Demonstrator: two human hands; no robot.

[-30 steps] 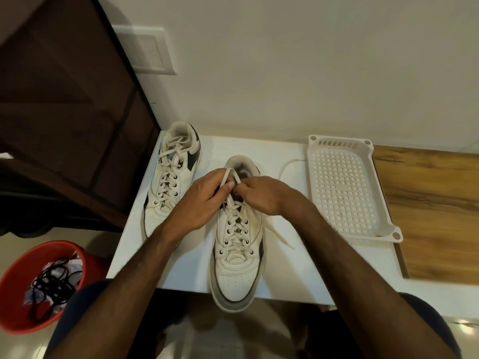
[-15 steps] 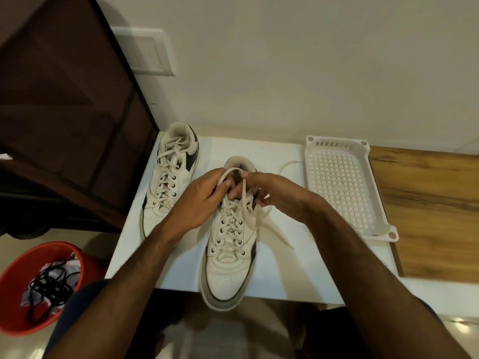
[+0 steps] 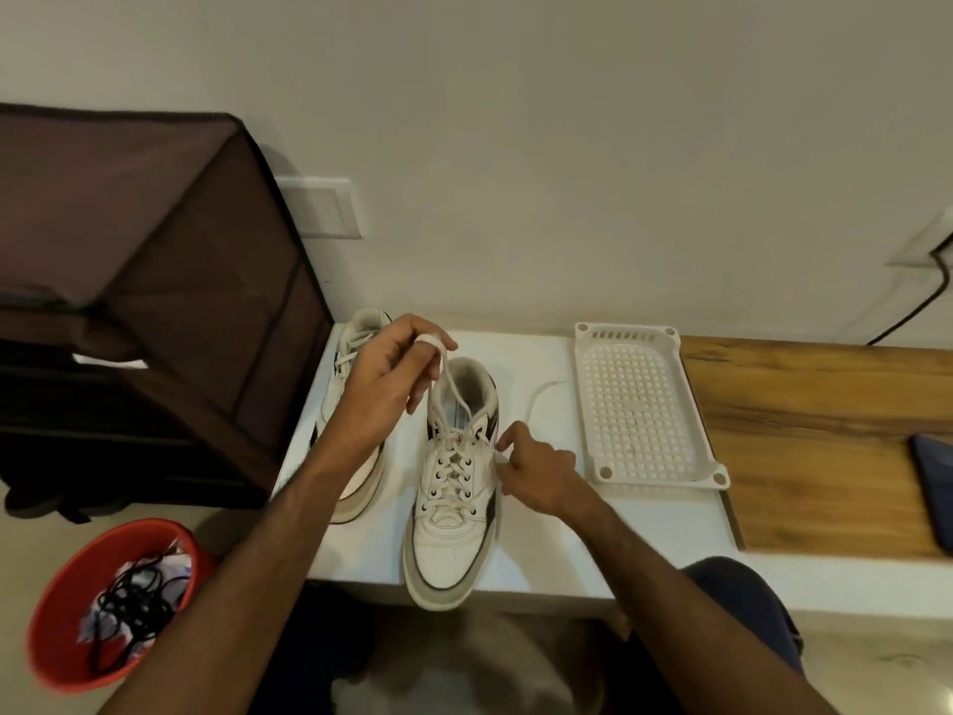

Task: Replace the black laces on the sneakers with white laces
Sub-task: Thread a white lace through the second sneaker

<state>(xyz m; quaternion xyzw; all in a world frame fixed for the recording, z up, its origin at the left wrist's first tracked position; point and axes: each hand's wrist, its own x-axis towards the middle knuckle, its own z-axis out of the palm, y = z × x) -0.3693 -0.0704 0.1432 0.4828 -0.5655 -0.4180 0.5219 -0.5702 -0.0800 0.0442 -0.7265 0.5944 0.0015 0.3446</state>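
Observation:
A white sneaker with black trim (image 3: pixel 449 528) lies on the white table (image 3: pixel 541 554), its toe past the front edge, and white lace runs through its eyelets. My left hand (image 3: pixel 384 376) is raised above the collar, pinching a loop of the white lace (image 3: pixel 447 376) pulled up from the top eyelets. My right hand (image 3: pixel 533 469) pinches the other lace end beside the sneaker's right top eyelet. That end trails off towards the tray. A second white-laced sneaker (image 3: pixel 356 353) lies to the left, mostly behind my left arm.
A white perforated plastic tray (image 3: pixel 642 405) lies right of the sneakers. A red bucket (image 3: pixel 111 608) on the floor at left holds black laces (image 3: pixel 135 606). A brown fabric cabinet (image 3: pixel 154 281) stands to the left. Wooden board (image 3: pixel 825 446) with a dark object (image 3: pixel 936 487) at right.
My left hand rose and pulled a lace loop up and back. My right hand dropped to the sneaker's right side with the other end. The camera tilted up.

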